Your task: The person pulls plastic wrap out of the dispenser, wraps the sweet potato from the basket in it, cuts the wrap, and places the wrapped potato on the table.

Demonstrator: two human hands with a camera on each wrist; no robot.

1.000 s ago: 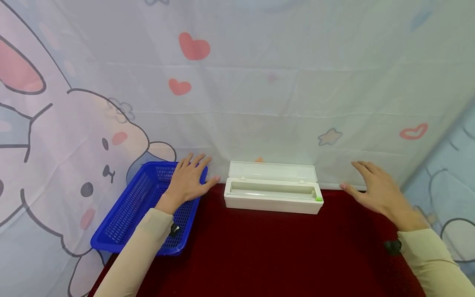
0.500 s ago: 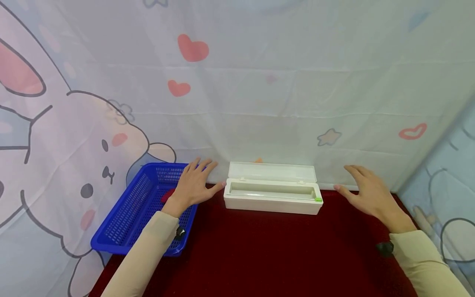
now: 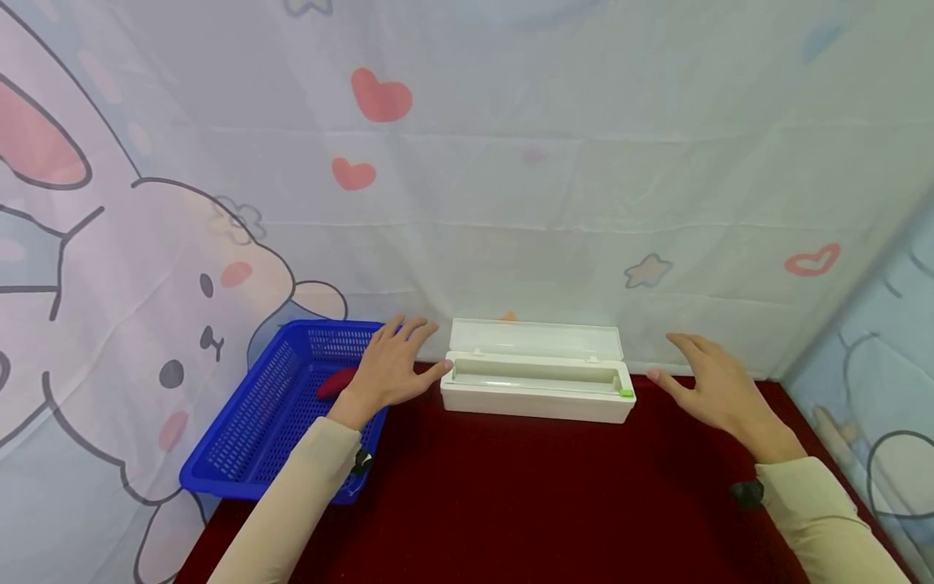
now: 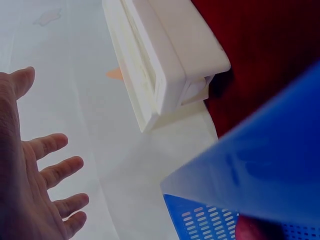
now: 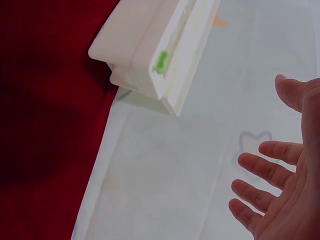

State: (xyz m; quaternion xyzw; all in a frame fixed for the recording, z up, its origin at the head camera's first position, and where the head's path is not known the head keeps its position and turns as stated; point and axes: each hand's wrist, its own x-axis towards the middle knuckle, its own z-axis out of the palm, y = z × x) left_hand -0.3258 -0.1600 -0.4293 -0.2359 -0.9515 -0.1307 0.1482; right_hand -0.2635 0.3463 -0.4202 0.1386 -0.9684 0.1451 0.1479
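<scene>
A long white cling film dispenser (image 3: 536,403) sits at the back of the table, its lid (image 3: 536,338) raised and a green slide cutter (image 3: 626,392) at its right end. My left hand (image 3: 387,369), fingers spread, hovers between the blue basket (image 3: 222,488) and the dispenser, thumb tip near the dispenser's left end. My right hand (image 3: 718,393) is held to the right of the dispenser, fingers extended and apart from it. Both wrist views show the hands holding nothing. A dark red, rounded object (image 3: 336,384) lies in the basket, partly hidden by my left hand.
The perforated basket stands on the table's left side. Dark red cloth (image 3: 511,495) covers the table. A pale printed curtain (image 3: 511,186) hangs right behind the dispenser and along both sides.
Both hands have moved inward toward the dispenser, the left going right and the right going left. The red object in the basket has come into sight. Dispenser and basket stay put.
</scene>
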